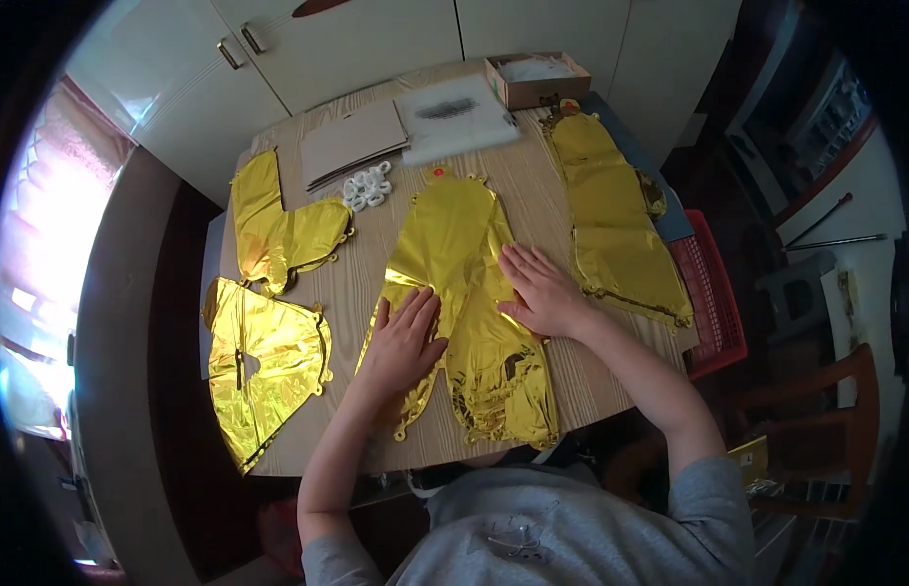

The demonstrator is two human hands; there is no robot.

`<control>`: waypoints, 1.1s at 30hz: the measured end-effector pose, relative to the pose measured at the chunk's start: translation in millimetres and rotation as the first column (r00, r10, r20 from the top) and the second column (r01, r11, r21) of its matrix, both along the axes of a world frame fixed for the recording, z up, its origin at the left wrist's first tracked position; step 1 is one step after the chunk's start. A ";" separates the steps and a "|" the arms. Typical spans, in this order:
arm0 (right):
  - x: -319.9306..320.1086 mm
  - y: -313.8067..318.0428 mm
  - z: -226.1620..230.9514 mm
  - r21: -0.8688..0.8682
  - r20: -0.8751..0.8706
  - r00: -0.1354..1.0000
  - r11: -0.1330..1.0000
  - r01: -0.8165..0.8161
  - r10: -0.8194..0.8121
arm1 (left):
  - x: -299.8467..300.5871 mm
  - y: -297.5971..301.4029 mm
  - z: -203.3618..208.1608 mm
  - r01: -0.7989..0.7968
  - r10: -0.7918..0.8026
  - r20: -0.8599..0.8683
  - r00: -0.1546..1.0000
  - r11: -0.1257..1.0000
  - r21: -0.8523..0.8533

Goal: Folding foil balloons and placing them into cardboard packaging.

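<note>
A flat gold foil balloon lies in the middle of the wooden table, its lower part creased and folded near the front edge. My left hand rests flat on its left side, fingers pointing away from me. On its right edge lies my right hand, palm down with the fingers stretched out. Neither hand grips anything. To the left are two more gold foil pieces, a bent one and below it a wide one with a small hole. Another long gold foil balloon lies along the right side.
White rolls of ribbon or tape sit near flat cardboard sheets. Beyond are a translucent plastic bag and an open cardboard box. A red plastic basket stands by the right edge, a wooden chair at lower right.
</note>
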State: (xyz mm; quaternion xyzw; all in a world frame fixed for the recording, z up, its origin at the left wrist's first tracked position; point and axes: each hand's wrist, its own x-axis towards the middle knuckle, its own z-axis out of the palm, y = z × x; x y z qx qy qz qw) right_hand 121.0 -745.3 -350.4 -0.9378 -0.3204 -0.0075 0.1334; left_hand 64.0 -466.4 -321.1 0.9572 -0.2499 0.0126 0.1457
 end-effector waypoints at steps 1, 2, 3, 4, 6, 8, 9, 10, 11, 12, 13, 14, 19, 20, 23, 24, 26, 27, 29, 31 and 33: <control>0.2 0.1 0.2 -0.002 -0.013 1.000 1.000 0.006 -0.006 | 1.2 -1.3 1.4 0.006 -0.006 -0.017 1.000 1.000 0.009; 0.3 0.6 1.4 -0.026 -0.010 1.000 0.999 0.018 -0.019 | 2.2 -2.5 4.2 0.011 -0.010 -0.033 0.999 1.000 0.018; 0.2 1.2 3.2 -0.050 -0.007 1.000 0.998 0.030 -0.031 | 3.2 -3.5 5.7 0.016 -0.014 -0.050 0.999 0.999 0.028; 0.3 1.4 3.9 -0.073 -0.004 0.999 0.996 0.042 -0.042 | 4.0 -4.4 5.1 0.020 -0.019 -0.043 0.999 0.999 0.030; 1.0 0.7 3.6 -0.099 0.021 0.997 0.993 0.071 -0.069 | 5.5 -5.5 3.9 0.029 -0.028 -0.027 0.999 0.999 0.037; 2.0 -1.1 3.0 -0.108 0.025 0.996 0.991 0.083 -0.080 | 6.4 -6.1 2.8 0.028 -0.027 -0.027 0.999 0.999 0.036; 3.2 -2.8 2.8 -0.105 0.015 0.997 0.991 0.079 -0.078 | 6.8 -6.4 2.3 0.029 -0.028 -0.027 0.999 0.999 0.035; 4.0 -3.9 2.6 -0.103 0.006 0.997 0.992 0.077 -0.076 | 7.3 -6.6 1.9 0.032 -0.031 -0.024 0.999 0.999 0.042; 3.8 -3.8 3.6 -0.107 -0.002 0.997 0.992 0.071 -0.072 | 7.6 -6.6 1.6 0.035 -0.034 -0.021 0.999 0.998 0.049; 3.1 -3.1 6.1 -0.110 -0.010 0.998 0.992 0.066 -0.067 | 8.1 -6.5 1.2 0.038 -0.037 -0.018 0.999 0.998 0.057; 2.8 -2.4 7.5 -0.114 -0.018 0.998 0.992 0.061 -0.063 | 8.6 -6.6 1.5 0.043 -0.042 -0.014 0.999 0.997 0.069; 2.4 -2.5 7.4 -0.119 -0.016 0.998 0.991 0.061 -0.064 | 8.3 -6.9 2.4 0.049 -0.048 -0.012 0.999 0.995 0.081; 2.7 -1.8 7.7 -0.136 0.007 0.998 0.988 0.066 -0.066 | 9.4 -5.7 -2.1 0.064 -0.068 0.045 0.997 0.994 0.089; 3.4 -2.2 6.8 -0.118 0.006 0.998 0.991 0.067 -0.066 | 11.0 -5.2 -4.1 0.067 -0.072 0.062 0.995 0.995 0.079; 4.7 -3.7 2.2 -0.049 -0.008 0.998 0.996 0.070 -0.070 | 11.0 -5.7 -6.5 0.048 -0.050 0.072 0.996 0.998 0.036; 5.2 -5.0 1.0 -0.016 -0.020 0.997 0.997 0.072 -0.072 | 11.6 -5.4 -7.8 0.040 -0.041 0.068 0.997 0.999 0.015; 5.1 -8.1 1.0 0.015 -0.041 0.997 0.998 0.067 -0.066 | 11.9 -3.9 -9.2 0.043 -0.042 0.077 0.996 0.999 -0.009; 4.9 -8.8 2.3 0.013 -0.049 0.997 0.998 0.058 -0.058 | 12.0 -3.4 -9.7 0.051 -0.049 0.077 0.996 0.999 -0.019; 3.6 -8.7 5.0 -0.018 -0.052 0.998 0.999 0.046 -0.047 | 12.3 -2.6 -10.4 0.065 -0.062 0.077 0.995 0.997 -0.037; 1.5 -6.2 7.8 -0.077 -0.042 0.998 0.996 0.039 -0.043 | 12.1 -2.6 -9.0 0.074 -0.070 0.081 0.994 0.997 -0.037; 0.2 -4.3 10.5 -0.098 -0.038 0.998 0.994 0.041 -0.045 | 11.7 -2.8 -7.8 0.083 -0.079 0.082 0.993 0.996 -0.035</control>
